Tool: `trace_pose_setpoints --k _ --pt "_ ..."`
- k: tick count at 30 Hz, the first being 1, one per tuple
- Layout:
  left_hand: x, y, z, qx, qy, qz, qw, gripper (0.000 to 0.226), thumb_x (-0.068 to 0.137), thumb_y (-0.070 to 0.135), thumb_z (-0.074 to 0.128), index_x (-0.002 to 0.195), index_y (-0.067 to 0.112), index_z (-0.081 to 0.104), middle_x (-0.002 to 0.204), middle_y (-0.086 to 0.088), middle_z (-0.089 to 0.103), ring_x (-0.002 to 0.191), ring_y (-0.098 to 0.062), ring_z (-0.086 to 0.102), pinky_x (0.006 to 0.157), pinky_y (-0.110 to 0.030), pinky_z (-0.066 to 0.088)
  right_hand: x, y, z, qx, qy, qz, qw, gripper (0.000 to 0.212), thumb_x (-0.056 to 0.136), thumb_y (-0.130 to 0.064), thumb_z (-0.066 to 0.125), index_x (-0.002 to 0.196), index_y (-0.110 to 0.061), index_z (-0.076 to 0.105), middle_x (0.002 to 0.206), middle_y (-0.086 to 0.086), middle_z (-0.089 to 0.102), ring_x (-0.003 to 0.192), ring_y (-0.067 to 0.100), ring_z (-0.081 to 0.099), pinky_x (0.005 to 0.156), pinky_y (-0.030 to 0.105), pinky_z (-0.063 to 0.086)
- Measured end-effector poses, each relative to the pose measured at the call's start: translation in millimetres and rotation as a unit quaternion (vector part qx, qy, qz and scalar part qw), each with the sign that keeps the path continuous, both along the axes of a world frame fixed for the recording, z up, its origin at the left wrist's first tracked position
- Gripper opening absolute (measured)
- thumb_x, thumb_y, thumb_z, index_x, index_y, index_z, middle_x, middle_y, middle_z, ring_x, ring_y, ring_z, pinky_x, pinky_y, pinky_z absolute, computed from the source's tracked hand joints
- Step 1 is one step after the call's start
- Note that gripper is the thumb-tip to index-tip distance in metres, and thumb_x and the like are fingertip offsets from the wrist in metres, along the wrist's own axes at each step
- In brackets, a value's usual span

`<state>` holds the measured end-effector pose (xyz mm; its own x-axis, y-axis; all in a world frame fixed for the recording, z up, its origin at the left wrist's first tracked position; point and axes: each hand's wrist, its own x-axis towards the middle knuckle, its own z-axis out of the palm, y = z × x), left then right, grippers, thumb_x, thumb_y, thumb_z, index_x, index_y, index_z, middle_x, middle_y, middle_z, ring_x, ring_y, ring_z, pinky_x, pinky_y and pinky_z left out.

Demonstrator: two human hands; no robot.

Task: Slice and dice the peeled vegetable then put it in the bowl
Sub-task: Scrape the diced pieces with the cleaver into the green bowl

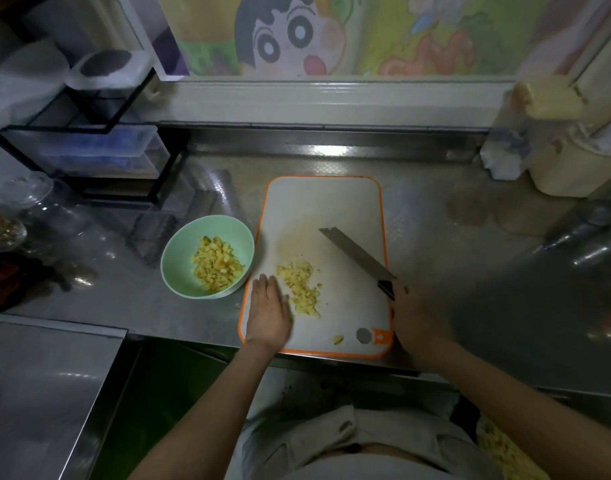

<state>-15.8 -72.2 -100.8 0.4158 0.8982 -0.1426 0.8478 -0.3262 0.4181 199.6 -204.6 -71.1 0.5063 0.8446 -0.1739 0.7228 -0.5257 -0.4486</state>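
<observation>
A white cutting board with an orange rim (326, 202) lies on the steel counter. A pile of yellow diced vegetable (302, 287) sits on its near left part, and one stray piece (338, 339) lies near the front edge. My left hand (267, 311) rests flat on the board, fingers together, touching the pile's left side. My right hand (413, 318) grips the handle of a knife (356, 252), whose blade points up-left over the board, clear of the pile. A pale green bowl (179, 244) to the left of the board holds more diced pieces (217, 268).
A black wire rack with plastic containers (89, 147) stands at the back left, glass jars (27, 202) at the far left. Cream-coloured containers (567, 161) occupy the back right. The counter's front edge runs just below the board.
</observation>
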Motion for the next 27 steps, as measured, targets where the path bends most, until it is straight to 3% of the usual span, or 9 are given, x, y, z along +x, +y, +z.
trace_pose_setpoints --k 4,7,12,14,16,18,20,25,27 --pt "1 1 -1 -0.006 -0.016 0.011 1.000 0.052 0.100 0.021 0.030 0.144 -0.002 0.019 0.153 -0.020 0.013 0.143 -0.030 0.008 0.117 -0.033 0.008 -36 5 4 -0.038 0.095 0.017 0.995 0.052 0.094 -0.003 0.046 0.142 -0.007 0.027 0.139 0.016 0.037 0.123 0.032 0.043 0.103 0.043 0.040" --pt "1 0 -1 -0.002 -0.033 0.019 0.999 0.051 0.099 0.020 0.031 0.143 -0.004 0.021 0.152 -0.021 0.016 0.142 -0.031 0.010 0.116 -0.032 0.009 -63 10 6 -0.056 0.035 0.049 0.997 0.054 0.097 -0.008 0.044 0.146 -0.012 0.023 0.140 0.008 0.038 0.123 0.021 0.044 0.100 0.031 0.042" --pt "1 -1 2 0.024 -0.061 0.018 0.998 0.045 0.098 0.021 0.036 0.135 -0.003 0.037 0.141 -0.024 0.034 0.133 -0.037 0.028 0.110 -0.036 0.021 -72 15 13 -0.031 0.126 0.041 0.991 0.045 0.097 -0.006 0.045 0.140 -0.013 0.035 0.132 0.007 0.045 0.113 0.017 0.051 0.090 0.026 0.046" --pt "2 -5 10 0.076 -0.082 -0.030 0.993 0.038 0.094 0.028 0.038 0.119 0.003 0.052 0.120 -0.020 0.049 0.112 -0.035 0.045 0.095 -0.037 0.035 -67 15 16 -0.014 0.148 0.006 0.989 0.041 0.099 -0.009 0.042 0.139 -0.014 0.037 0.129 0.007 0.047 0.108 0.018 0.052 0.084 0.023 0.043" --pt "7 -13 21 0.112 -0.080 -0.137 0.981 0.030 0.092 0.031 0.044 0.108 0.009 0.057 0.105 -0.011 0.052 0.098 -0.027 0.047 0.083 -0.031 0.034 -60 15 18 0.000 0.169 -0.028 0.985 0.043 0.099 -0.010 0.042 0.142 -0.013 0.035 0.131 0.009 0.047 0.111 0.020 0.051 0.089 0.023 0.042" --pt "16 -21 26 0.098 -0.067 -0.263 0.958 0.027 0.092 0.037 0.051 0.106 0.015 0.057 0.103 -0.005 0.053 0.098 -0.019 0.042 0.079 -0.023 0.024 -54 13 21 0.010 0.189 -0.052 0.981 0.044 0.098 -0.009 0.043 0.141 -0.013 0.036 0.130 0.011 0.048 0.111 0.023 0.051 0.093 0.031 0.045" --pt "26 -27 23 0.080 -0.045 -0.338 0.937 0.031 0.088 0.043 0.056 0.106 0.018 0.057 0.106 -0.003 0.052 0.101 -0.017 0.040 0.079 -0.023 0.023 -51 10 25 0.011 0.196 -0.057 0.979 0.044 0.097 -0.005 0.045 0.140 -0.012 0.038 0.130 0.010 0.048 0.113 0.021 0.050 0.088 0.026 0.043" --pt "34 -28 11 0.077 -0.027 -0.375 0.924 0.025 0.083 0.035 0.063 0.098 0.016 0.058 0.104 -0.004 0.056 0.105 -0.021 0.043 0.084 -0.031 0.031 -46 2 30 0.022 0.223 -0.058 0.973 0.045 0.093 -0.001 0.050 0.137 -0.010 0.042 0.129 0.011 0.049 0.101 0.014 0.049 0.077 0.018 0.036" --pt "33 -24 8 0.101 -0.037 -0.359 0.927 0.017 0.083 0.029 0.064 0.091 0.015 0.059 0.098 -0.006 0.058 0.099 -0.023 0.047 0.078 -0.028 0.028 -44 0 29 0.025 0.252 -0.066 0.965 0.047 0.094 0.000 0.049 0.139 -0.009 0.039 0.133 0.012 0.048 0.112 0.019 0.050 0.076 0.015 0.034"
